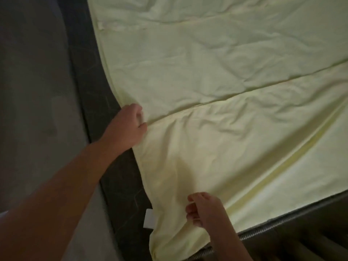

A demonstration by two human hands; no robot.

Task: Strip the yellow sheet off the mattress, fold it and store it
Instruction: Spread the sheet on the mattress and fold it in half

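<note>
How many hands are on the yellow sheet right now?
2. The left hand grips the pale yellow fabric sheet at its left edge, beside the crease; the right hand pinches it near the bottom corner. No other hands show.

sheet: yellow sheet (207, 72) runs off the top and right edges, full extent unseen
mattress: mattress (293, 216) almost all covered, only a grey rim shows lower right
left hand: left hand (126, 125) fingertips buried in the sheet fold
right hand: right hand (205, 211) fingers (192, 208) curled, pinch on sheet unclear
tag: white tag (149, 218) print too small to read
left forearm: cut off bottom-left
focus: dim, soft throughout
</note>
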